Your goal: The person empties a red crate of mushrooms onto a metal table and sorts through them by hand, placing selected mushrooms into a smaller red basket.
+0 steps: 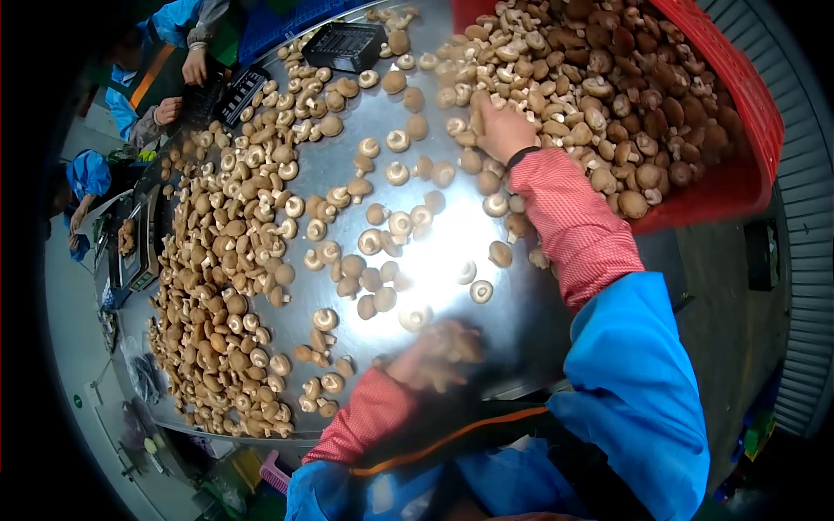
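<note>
My right hand (506, 130) reaches to the mouth of a tilted red crate (754, 104), its fingers curled at pale-stemmed mushrooms (569, 104) spilling onto the metal table. What it grips, if anything, is hidden among them. Lower down, my left hand (434, 354) is blurred over the table's near edge, with brownish mushrooms at its fingers. Scattered mushrooms (383, 300) lie between my hands and a large heap (217, 252) on the left. Both my forearms wear red checked sleeves.
A black basket (346, 47) stands at the table's far side. Two people in blue are at the upper left; one person's hands (195, 68) are near black trays (241, 95). A scale (139, 243) stands beyond the heap. The metal tabletop (512, 334) reflects bright light.
</note>
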`<action>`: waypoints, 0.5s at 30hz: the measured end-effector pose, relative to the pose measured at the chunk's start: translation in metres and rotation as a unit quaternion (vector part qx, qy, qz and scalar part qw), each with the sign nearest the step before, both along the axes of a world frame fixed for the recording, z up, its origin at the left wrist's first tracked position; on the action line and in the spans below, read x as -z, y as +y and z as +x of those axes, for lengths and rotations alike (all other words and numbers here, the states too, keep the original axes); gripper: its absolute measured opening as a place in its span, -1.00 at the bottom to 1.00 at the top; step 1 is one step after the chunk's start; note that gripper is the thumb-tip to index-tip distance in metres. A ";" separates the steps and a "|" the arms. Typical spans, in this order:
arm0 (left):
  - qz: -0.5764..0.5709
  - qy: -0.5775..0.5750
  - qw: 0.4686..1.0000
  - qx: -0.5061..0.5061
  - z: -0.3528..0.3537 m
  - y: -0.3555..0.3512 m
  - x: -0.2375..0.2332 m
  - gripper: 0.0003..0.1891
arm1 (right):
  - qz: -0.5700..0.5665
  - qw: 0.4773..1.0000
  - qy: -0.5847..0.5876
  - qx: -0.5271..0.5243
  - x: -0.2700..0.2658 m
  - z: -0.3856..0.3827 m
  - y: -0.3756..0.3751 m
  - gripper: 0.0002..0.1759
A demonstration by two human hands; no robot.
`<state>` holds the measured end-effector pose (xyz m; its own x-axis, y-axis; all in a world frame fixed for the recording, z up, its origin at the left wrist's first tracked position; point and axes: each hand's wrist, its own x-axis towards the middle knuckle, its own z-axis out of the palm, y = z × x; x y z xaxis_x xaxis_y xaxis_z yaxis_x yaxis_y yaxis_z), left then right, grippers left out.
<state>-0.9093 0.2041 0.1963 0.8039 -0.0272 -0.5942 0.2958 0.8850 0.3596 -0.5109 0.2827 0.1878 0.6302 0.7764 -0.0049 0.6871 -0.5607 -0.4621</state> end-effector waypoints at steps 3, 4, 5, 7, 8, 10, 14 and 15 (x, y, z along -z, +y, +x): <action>0.009 -0.008 1.000 -0.014 0.003 0.009 -0.005 -0.43 | 0.012 0.999 0.002 -0.036 0.023 -0.003 0.020 -0.56; 0.006 -0.009 1.000 -0.025 0.003 0.011 -0.007 -0.43 | 0.005 0.998 -0.036 -0.056 0.011 -0.021 0.014 -0.64; 0.038 -0.023 0.999 -0.012 0.005 0.015 -0.011 -0.42 | -0.002 0.994 -0.074 -0.077 -0.010 -0.044 0.005 -0.71; 0.101 -0.051 0.994 0.013 0.009 0.023 -0.017 -0.41 | 0.024 0.991 -0.055 -0.122 -0.021 -0.071 -0.014 -0.59; 0.062 -0.043 0.997 -0.013 0.006 0.023 -0.013 -0.40 | 0.052 0.988 -0.038 -0.142 -0.023 -0.082 -0.025 -0.60; -0.013 -0.027 0.997 -0.065 0.000 0.024 -0.003 -0.39 | 0.131 0.951 0.237 -0.149 -0.007 -0.093 -0.039 -0.62; 0.005 -0.036 0.997 -0.067 -0.007 0.022 -0.006 -0.41 | 0.160 0.763 0.620 -0.091 0.005 -0.090 -0.069 -0.56; 0.008 -0.033 0.997 -0.068 -0.010 0.020 -0.007 -0.41 | 0.162 0.713 0.680 -0.065 0.002 -0.087 -0.076 -0.55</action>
<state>-0.9195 0.2241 0.2035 0.8365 0.0947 -0.5397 0.1480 0.9093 0.3889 -0.5981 0.2065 0.1860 0.1364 0.9270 -0.3493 -0.4819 -0.2460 -0.8410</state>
